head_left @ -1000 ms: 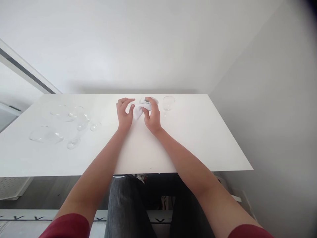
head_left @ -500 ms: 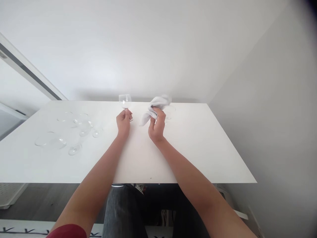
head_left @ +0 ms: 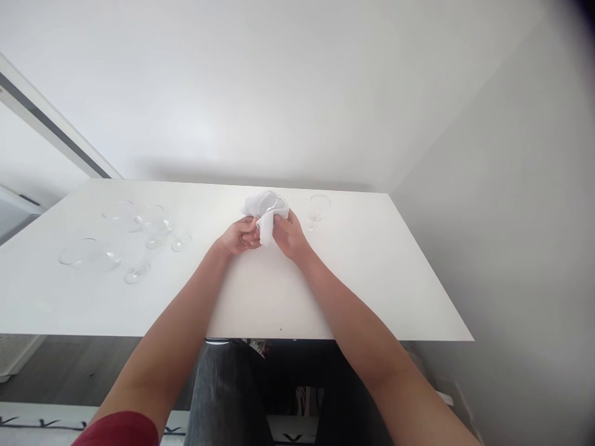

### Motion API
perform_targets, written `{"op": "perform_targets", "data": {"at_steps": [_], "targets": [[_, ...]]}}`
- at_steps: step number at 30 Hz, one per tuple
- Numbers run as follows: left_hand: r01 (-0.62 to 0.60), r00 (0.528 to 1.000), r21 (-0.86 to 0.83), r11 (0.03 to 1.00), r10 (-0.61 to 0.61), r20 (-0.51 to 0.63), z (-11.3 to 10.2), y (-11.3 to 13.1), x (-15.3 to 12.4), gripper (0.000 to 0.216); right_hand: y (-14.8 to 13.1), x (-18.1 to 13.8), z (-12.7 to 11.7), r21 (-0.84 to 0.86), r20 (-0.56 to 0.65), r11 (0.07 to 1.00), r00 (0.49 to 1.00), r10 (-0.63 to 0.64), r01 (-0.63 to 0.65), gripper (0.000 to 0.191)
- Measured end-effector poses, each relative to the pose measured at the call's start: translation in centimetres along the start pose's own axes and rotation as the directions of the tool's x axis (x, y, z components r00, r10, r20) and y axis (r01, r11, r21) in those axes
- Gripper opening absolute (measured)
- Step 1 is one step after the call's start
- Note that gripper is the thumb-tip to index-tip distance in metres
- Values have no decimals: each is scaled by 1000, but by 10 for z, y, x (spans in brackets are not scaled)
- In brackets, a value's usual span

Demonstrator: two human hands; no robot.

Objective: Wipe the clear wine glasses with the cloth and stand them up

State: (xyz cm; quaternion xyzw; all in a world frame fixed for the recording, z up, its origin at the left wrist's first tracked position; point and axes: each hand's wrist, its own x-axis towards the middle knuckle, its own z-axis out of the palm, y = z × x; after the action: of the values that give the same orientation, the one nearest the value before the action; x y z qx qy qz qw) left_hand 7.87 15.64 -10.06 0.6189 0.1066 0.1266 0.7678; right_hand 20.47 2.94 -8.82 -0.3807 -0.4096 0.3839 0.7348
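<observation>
Mid-frame, left hand (head_left: 242,236) is gripping a glass (head_left: 275,204), right hand (head_left: 289,235) a cloth (head_left: 266,228), frame-left glasses (head_left: 156,229) seemingly waiting, frame-right glass (head_left: 319,208) seemingly done.

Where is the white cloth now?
Head view: the white cloth is bunched between the left hand and right hand, left of the standing wine glass.

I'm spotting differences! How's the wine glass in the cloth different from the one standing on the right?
The held wine glass is partly wrapped in white cloth; the standing wine glass is bare. The held one is between the left hand and right hand; the standing one rests on the table, untouched. Both look clear.
</observation>
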Motion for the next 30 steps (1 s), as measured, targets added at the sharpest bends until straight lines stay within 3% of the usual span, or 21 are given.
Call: {"op": "perform_targets", "data": {"at_steps": [4, 6, 8, 10, 12, 14, 16, 17, 19, 21, 22, 24, 27, 30], "targets": [[-7, 1000, -17, 1000, 6, -9, 4, -1, 3, 45, -2, -10, 11, -363, -256, 921, 934, -248, 145, 76], [24, 1000, -16, 1000, -24, 15, 7, -1, 2, 45, -4, -14, 15, -486, -262, 859, 910, -321, 163, 74], [79, 995, -13, 997, -78, 63, 8, 0, 0, 50, -8, -14, 15, -504, -237, 842, 907, -349, 192, 64], [142, 984, -8, 990, -140, 111, 9, 2, -2, 55, -10, -11, 11, -381, -235, 904, 925, -300, 196, 51], [190, 971, -3, 982, -188, 147, 10, 5, -4, 56, -11, -6, 7, -138, -221, 980, 961, -168, 140, 40], [201, 967, 1, 980, -199, 157, 12, 6, -4, 54, -10, -2, 4, 78, -162, 995, 986, -44, 57, 37], [169, 977, 0, 986, -168, 129, 14, 4, -2, 50, -8, -1, 4, 114, -186, 993, 982, -21, 43, 38], [144, 984, -2, 990, -143, 103, 15, 2, -1, 48, -6, -2, 5, 50, -253, 996, 966, -59, 74, 41], [105, 993, -2, 994, -105, 56, 19, -1, 1, 45, -4, -5, 9, -185, -412, 970, 884, -221, 156, 48], [93, 995, 1, 996, -93, 37, 21, -3, 1, 43, -3, -8, 14, -381, -447, 901, 811, -377, 209, 52], [98, 994, 2, 995, -98, 38, 22, -3, 0, 41, -3, -10, 16, -403, -433, 888, 808, -400, 223, 50], [109, 993, -2, 994, -109, 42, 21, -2, -4, 39, -3, -13, 21, -285, -383, 934, 868, -317, 215, 43], [84, 996, -19, 996, -84, 6, 17, -1, -6, 35, -5, -15, 24, 11, -222, 999, 974, -44, 48, 48], [-20, 993, -39, 999, 15, -117, 12, -6, 0, 28, -7, -14, 22, 70, -70, 992, 992, 107, -102, 56]]}}
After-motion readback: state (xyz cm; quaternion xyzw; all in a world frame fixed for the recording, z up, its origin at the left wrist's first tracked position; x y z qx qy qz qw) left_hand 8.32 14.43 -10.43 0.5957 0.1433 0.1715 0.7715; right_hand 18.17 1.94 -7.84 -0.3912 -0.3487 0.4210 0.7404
